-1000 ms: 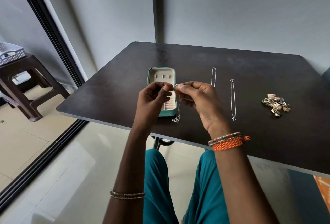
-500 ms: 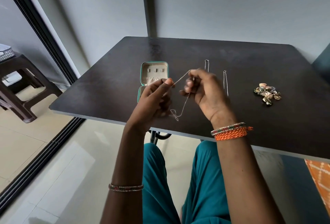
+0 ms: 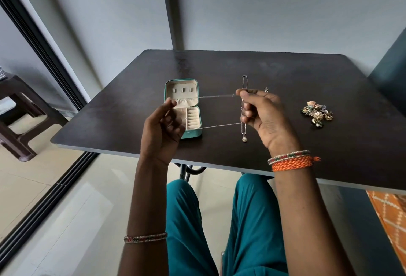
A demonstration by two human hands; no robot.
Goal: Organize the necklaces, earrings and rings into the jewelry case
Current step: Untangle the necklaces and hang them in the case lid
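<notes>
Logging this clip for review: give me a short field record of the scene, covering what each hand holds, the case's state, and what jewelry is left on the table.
left hand: pinches one end of a thin silver chain
right hand: pinches the other end; chain stretched in two strands between the hands
jewelry case: teal, open, flat on dark table; no jewelry visible inside
pendant necklace: lying on table beside case
second chain: mostly hidden behind right hand
earring and ring pile: on table, far right, unsorted

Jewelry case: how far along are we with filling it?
Nothing stored yet: the open jewelry case looks empty. In hand: left hand and right hand stretch one chain. Left: necklace on the table, another behind the right hand, and the jewelry pile.
</notes>
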